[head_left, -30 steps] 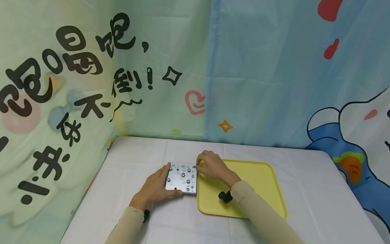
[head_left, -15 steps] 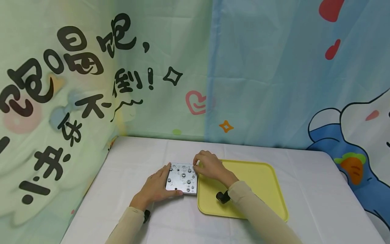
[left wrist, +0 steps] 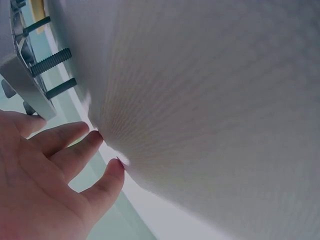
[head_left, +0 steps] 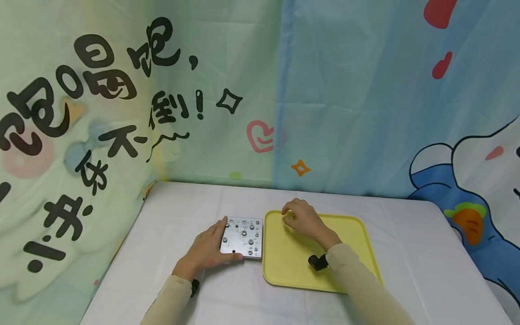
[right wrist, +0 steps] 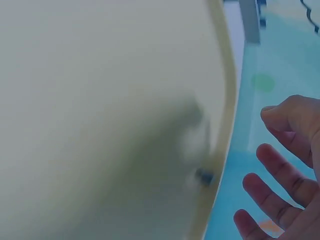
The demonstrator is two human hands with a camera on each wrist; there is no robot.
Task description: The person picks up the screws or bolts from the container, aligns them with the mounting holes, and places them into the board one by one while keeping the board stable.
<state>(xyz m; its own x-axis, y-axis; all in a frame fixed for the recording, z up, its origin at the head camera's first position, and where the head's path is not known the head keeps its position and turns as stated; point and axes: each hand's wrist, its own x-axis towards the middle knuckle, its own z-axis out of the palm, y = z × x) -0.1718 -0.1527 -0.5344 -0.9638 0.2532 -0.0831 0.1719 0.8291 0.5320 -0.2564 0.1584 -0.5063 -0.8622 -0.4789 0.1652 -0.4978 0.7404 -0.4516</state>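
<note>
Now the left hand [head_left: 207, 248] lies flat with relaxed fingers, steadying the metal plate [head_left: 242, 237] at its fingertips, while the right hand [head_left: 304, 220], fingers loose and apart, hovers over the yellow tray [head_left: 357, 253], a small screw [right wrist: 204, 176] just beneath.

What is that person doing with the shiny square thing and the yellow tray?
A person sits at a white table. Their left hand holds a small metal plate full of holes and screws steady on the table. Their right hand is over the far left corner of the yellow tray beside the plate, fingers loosely spread. The right wrist view shows a tiny dark part, maybe a screw, lying by the tray's rim just below that hand.
</note>
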